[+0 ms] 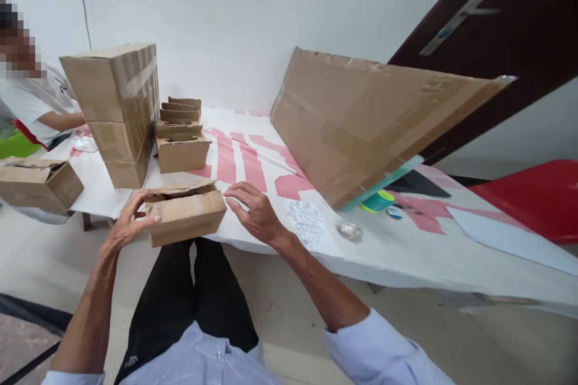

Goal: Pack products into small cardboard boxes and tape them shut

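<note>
A small cardboard box (187, 216) sits at the table's front edge, just above my lap. Its top flaps are parted by a dark gap along the back. My left hand (129, 222) grips the left end of it, thumb on the front face and fingers at the top corner. Close by the right end is my right hand (257, 210), fingers bent and thumb apart, holding nothing; whether its fingertips touch the cardboard I cannot tell.
Tall stacked cartons (120, 108) and a row of open boxes (183, 150) stand behind. Another box (43, 183) lies at left near a seated person (40, 96). A large cardboard panel (361, 120) leans at right, near a tape roll (378, 201) and a red chair (537, 198).
</note>
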Motion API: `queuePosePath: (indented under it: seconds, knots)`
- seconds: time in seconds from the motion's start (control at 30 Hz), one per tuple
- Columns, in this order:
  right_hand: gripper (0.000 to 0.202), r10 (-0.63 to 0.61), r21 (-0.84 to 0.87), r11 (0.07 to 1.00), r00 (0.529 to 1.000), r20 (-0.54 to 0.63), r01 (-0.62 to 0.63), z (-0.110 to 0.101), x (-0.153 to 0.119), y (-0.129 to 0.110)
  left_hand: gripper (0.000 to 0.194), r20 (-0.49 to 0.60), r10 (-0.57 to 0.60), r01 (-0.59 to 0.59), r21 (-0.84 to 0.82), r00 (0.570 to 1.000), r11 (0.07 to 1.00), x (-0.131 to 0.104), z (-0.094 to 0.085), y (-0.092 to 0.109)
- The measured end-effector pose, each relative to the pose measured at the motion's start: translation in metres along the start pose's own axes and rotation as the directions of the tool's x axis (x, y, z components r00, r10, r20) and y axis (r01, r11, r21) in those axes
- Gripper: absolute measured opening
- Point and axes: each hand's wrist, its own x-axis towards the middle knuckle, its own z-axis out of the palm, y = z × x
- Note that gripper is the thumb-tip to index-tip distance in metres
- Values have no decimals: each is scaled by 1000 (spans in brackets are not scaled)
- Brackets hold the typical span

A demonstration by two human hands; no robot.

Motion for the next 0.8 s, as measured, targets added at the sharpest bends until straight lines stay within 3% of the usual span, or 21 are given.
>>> queuePosePath:
  seconds: [0.13, 0.3, 0.43, 0.63, 0.8]
  knots:
    - [22, -68, -45, 996, 982, 174, 77, 13, 16, -4, 82, 1, -3, 3, -15, 1000, 1000, -1, -1, -7]
    - [29, -73, -118, 985, 927, 369, 124, 20, 20, -8, 75, -56, -6, 1, -78, 998, 997, -2, -1, -12]
    - [26, -106, -108, 982, 928, 357, 154, 15, 15, -17, 76, -77, -50, 46, -53, 996, 998, 0, 1, -13]
    - [18, -223, 2, 972, 925, 308, 234, 12, -5, -29, 88, 6, -48, 48, 1, 999, 999, -3, 3, -7]
    - [17, -266, 9, 962, 927, 262, 274, 19, -20, -41, 75, -1, 18, -18, 64, 1000, 998, -3, 4, -1]
